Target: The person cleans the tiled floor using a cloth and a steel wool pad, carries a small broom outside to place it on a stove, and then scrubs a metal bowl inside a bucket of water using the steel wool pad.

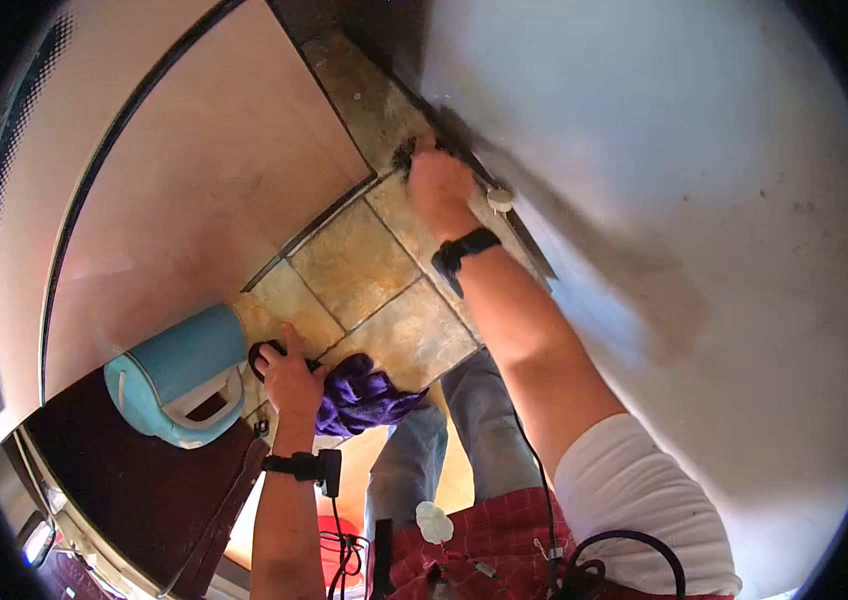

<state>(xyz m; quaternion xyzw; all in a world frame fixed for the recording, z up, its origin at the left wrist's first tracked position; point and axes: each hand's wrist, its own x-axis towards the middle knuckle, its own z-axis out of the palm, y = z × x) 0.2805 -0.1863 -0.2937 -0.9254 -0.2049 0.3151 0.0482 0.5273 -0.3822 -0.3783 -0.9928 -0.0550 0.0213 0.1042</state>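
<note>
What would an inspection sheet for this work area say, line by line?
Surface: brownish tiles, dark joints, patchy color
Job's things: dark fuzzy thing, blurred, at the right hand
Clutter: purple cloth and blue jug near the left hand
Hands: right closed over the fuzzy thing; left at a black loop
Cables: black cable below the left wristband
Surroundings: pale panel with brown specks

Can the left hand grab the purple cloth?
Probably yes. The left hand is right beside the cloth, and I see nothing standing between them. Its fingers are at a black thing, though, so it might have to leave that first.
</note>
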